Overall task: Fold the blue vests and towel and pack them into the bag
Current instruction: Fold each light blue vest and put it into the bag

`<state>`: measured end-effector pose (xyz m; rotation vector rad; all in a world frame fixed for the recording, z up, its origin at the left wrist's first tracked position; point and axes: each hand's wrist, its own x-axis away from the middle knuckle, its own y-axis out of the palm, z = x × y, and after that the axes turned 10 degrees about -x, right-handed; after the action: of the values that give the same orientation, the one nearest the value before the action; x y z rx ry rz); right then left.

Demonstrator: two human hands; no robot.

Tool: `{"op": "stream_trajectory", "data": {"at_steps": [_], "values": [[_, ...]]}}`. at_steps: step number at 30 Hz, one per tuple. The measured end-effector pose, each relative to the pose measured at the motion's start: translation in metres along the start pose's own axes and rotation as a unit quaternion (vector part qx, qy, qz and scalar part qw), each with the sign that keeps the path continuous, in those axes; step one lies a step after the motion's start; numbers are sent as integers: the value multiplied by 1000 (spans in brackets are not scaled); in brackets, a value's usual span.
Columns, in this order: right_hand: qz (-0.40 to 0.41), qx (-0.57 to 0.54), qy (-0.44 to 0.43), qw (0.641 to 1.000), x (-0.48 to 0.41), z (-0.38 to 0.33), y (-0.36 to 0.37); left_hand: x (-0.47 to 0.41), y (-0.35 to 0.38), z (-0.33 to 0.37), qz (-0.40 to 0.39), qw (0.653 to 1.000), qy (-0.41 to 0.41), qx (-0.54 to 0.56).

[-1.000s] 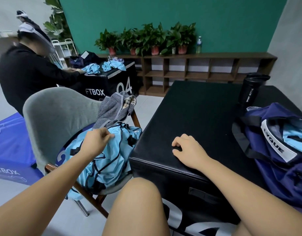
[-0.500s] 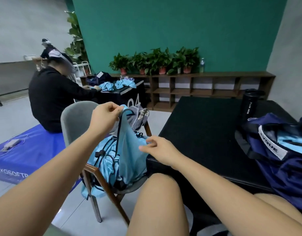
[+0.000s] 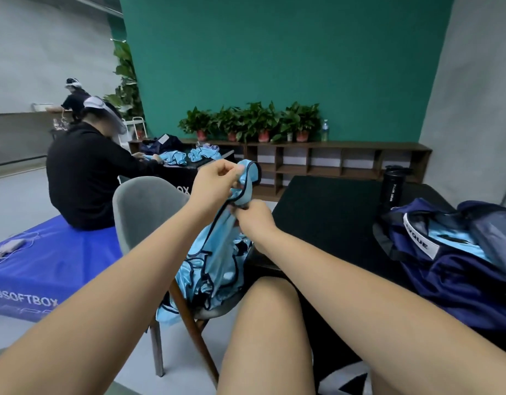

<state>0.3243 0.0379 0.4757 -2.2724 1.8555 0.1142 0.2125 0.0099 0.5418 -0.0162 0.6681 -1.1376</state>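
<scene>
A: In the head view, what do the hands hold?

B: The left hand (image 3: 217,181) pinches the top edge of a blue vest (image 3: 222,240), its fingers curled tight on the cloth. The right hand (image 3: 253,220), just below, grips the dark trim of the same vest.

A: Where is the vest?

B: It is lifted above the grey chair (image 3: 143,206). Its lower part hangs to the seat, onto a heap (image 3: 209,286) of blue cloth.

A: And the bag?

B: The navy bag (image 3: 460,280) lies open on the black table (image 3: 331,212), at the right, apart from both hands. A black bottle (image 3: 393,186) stands just behind it.
</scene>
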Motion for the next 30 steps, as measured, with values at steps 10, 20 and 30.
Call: {"op": "stream_trajectory", "data": {"at_steps": [10,20,30], "values": [[49,-37,-30,998,-12,-72,-51,71,-12,-64,-22,996,-19,-90],[67,-40,-57,995,-13,-127,-82,120,32,-131,-69,971,-67,-219],[127,-29,-66,989,-17,-137,-135,92,32,-116,-119,973,-77,-181]]}}
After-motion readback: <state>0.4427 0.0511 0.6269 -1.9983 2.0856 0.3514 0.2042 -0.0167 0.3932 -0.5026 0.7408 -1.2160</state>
